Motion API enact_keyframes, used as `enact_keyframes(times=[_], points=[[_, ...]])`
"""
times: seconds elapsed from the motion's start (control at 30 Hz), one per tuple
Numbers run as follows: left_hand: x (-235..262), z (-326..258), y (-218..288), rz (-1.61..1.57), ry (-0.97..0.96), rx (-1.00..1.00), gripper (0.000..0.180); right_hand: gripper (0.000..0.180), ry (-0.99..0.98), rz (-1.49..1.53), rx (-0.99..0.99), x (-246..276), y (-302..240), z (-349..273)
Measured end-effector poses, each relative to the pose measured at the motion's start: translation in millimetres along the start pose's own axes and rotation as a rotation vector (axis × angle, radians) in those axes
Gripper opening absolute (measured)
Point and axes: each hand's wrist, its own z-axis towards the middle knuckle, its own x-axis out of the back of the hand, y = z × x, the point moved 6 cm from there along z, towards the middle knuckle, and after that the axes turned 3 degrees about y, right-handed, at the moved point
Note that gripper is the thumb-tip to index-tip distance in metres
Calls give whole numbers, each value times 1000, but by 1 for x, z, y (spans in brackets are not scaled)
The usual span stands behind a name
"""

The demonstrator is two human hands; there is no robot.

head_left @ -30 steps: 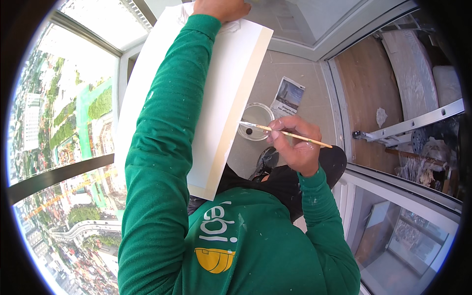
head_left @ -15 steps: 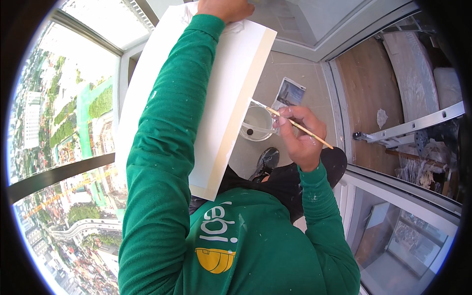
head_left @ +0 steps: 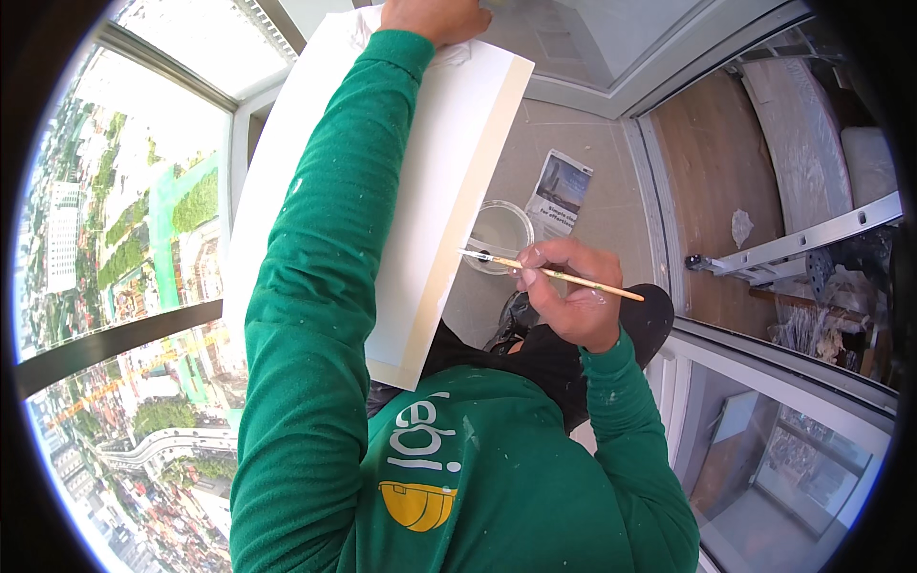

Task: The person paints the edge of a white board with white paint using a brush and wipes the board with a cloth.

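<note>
Wooden-handled, your paintbrush [head_left: 578, 281] should feel light and stiff, its bristles soft; hold it near the metal collar. Your right hand [head_left: 579, 311] pinches it, tip at the taped edge of the white board [head_left: 420, 210]. Your left hand [head_left: 435, 19] is over the far end, its grip unclear. Below, the tub [head_left: 506, 222] and leaflet [head_left: 562, 196] sit close; your knee [head_left: 654, 310] crowds the right.

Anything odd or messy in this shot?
Yes: white flecks, possibly paint, on both green sleeves, and white smudges on the right hand holding the brush. Out of place on cloth and skin; no spill visible.
</note>
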Motion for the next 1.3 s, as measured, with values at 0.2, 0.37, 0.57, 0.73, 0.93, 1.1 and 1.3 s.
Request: enact_keyframes(times=[0.2, 0.37, 0.57, 0.73, 0.93, 1.1, 1.3], points=[[3, -2, 2, -17, -11, 23, 33, 8, 98, 44, -43, 10, 18, 12], [4, -2, 1, -19, -20, 32, 33, 8, 210, 69, -47, 15, 21, 18], [2, -1, -1, -17, -22, 24, 33, 9, 188, -31, 26, 13, 18, 15], [3, -2, 1, -33, -41, 45, 33, 11, 120, -74, 74, 4, 8, 5], [2, -1, 1, -9, -30, 29, 33, 12, 64, -56, 53, -2, -1, -4], [2, -1, 1, -22, -34, 36, 32, 11, -82, -36, 52, -5, -6, -10], [3, -1, 2, -27, -24, 32, 32, 11, 158, -42, 31, 7, -5, -2]])
